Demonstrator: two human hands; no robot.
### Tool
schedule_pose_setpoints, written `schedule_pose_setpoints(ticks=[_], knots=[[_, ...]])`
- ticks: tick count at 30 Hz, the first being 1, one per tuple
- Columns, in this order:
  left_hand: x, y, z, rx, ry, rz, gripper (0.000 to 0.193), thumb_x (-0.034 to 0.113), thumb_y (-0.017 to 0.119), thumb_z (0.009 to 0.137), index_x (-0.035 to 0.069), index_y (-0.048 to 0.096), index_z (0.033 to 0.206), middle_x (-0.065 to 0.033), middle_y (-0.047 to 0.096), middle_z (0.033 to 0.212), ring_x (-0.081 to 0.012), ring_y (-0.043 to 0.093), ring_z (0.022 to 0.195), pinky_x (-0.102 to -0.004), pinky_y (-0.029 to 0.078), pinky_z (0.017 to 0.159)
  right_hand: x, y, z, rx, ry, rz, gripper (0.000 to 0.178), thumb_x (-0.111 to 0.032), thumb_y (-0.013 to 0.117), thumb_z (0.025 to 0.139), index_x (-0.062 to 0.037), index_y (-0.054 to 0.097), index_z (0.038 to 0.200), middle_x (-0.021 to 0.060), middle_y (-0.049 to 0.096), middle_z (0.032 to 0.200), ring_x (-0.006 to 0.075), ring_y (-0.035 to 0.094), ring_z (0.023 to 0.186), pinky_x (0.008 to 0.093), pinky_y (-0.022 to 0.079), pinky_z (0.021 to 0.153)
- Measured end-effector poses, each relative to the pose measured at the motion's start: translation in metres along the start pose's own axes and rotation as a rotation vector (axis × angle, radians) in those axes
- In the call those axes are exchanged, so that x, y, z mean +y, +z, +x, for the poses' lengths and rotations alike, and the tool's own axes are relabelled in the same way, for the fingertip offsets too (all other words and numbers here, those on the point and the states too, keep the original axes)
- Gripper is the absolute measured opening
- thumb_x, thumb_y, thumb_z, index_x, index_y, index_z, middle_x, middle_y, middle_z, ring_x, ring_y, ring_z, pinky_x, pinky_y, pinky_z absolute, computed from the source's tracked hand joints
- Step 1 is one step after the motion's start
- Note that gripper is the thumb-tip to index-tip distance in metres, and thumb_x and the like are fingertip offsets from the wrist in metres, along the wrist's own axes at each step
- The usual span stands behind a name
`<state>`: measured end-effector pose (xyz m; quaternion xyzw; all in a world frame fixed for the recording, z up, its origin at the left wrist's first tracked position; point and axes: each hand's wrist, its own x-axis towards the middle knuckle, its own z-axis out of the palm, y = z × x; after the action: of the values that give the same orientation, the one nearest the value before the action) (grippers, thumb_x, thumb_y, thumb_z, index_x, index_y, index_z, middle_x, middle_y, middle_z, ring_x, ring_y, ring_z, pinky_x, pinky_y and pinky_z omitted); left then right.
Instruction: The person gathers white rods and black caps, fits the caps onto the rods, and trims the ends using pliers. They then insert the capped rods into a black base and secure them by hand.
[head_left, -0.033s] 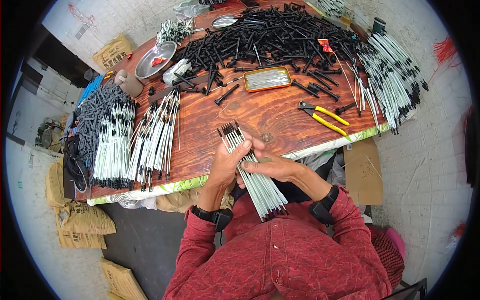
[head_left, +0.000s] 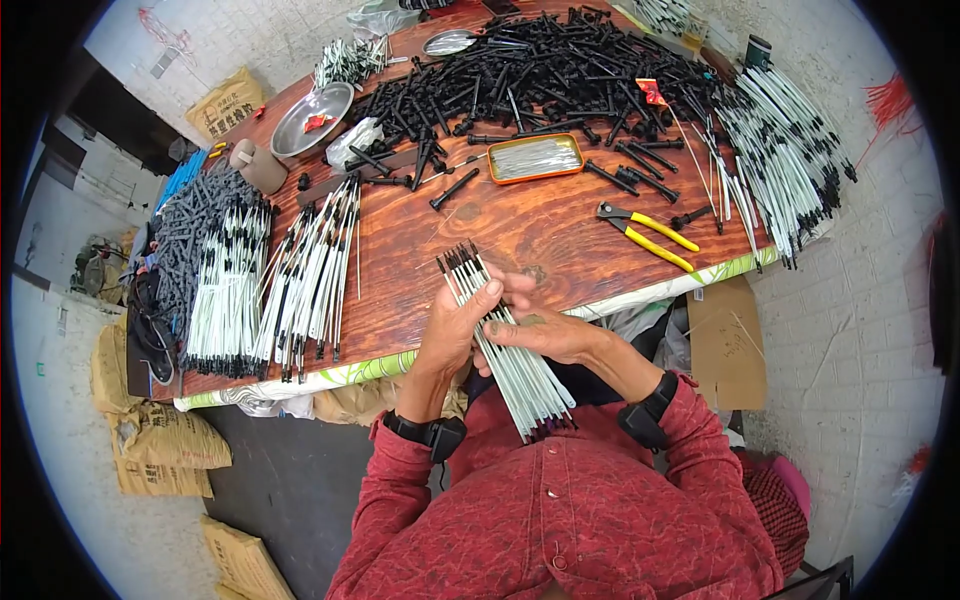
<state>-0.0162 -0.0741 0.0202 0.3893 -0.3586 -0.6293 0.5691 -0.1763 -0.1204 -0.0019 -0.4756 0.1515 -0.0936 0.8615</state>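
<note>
Both hands hold one bundle of thin whitish rods with dark tips [head_left: 523, 378], tilted just beyond the table's near edge and in front of my red shirt. My left hand [head_left: 452, 325] wraps the upper part, its thumb laid across the rods. Lower down, my right hand [head_left: 550, 335] presses its thumb side onto the bundle, and most of its fingers are hidden beneath. The rods' dark ends point up and away from me, fanned slightly over the wooden table [head_left: 400, 270].
Pliers with yellow handles [head_left: 660, 240] lie right of my hands. Beyond them are a tin of thin silvery pins [head_left: 535, 158] and a heap of black bolt-like parts [head_left: 560, 80]. More rods are piled at left [head_left: 230, 300] and right [head_left: 785, 150]. A metal dish [head_left: 310, 118] sits far left.
</note>
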Motion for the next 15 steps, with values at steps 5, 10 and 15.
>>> schedule_pose_setpoints(ticks=[5, 10, 15], knots=[[0.004, 0.000, -0.004, -0.017, -0.023, -0.006, 0.027, 0.022, 0.062, 0.099, 0.003, 0.051, 0.113, -0.0184, 0.069, 0.105, -0.0225, 0.069, 0.092, -0.0333, 0.060, 0.074, 0.004, 0.007, -0.005, 0.074, -0.074, 0.080, 0.069, -0.055, 0.057, 0.097, 0.0024, 0.045, 0.133, 0.0130, 0.068, 0.103, 0.0197, 0.070, 0.092, 0.0319, 0.059, 0.082], [-0.002, -0.009, 0.001, -0.036, 0.011, -0.072, 0.021, 0.016, 0.061, 0.099, 0.005, 0.051, 0.114, -0.0176, 0.069, 0.103, -0.0233, 0.070, 0.090, -0.0356, 0.061, 0.072, 0.020, -0.008, 0.005, -0.001, -0.148, 0.040, 0.076, -0.063, 0.049, 0.096, 0.0022, 0.046, 0.135, 0.0123, 0.067, 0.109, 0.0182, 0.069, 0.094, 0.0304, 0.057, 0.083], [0.016, -0.021, 0.006, -0.043, 0.093, -0.191, 0.018, 0.013, 0.060, 0.099, 0.005, 0.053, 0.114, -0.0172, 0.068, 0.108, -0.0260, 0.070, 0.094, -0.0392, 0.062, 0.078, 0.018, -0.007, 0.004, -0.014, -0.127, 0.126, 0.077, -0.066, 0.039, 0.098, 0.0016, 0.052, 0.132, 0.0120, 0.064, 0.121, 0.0184, 0.062, 0.111, 0.0316, 0.051, 0.095]])
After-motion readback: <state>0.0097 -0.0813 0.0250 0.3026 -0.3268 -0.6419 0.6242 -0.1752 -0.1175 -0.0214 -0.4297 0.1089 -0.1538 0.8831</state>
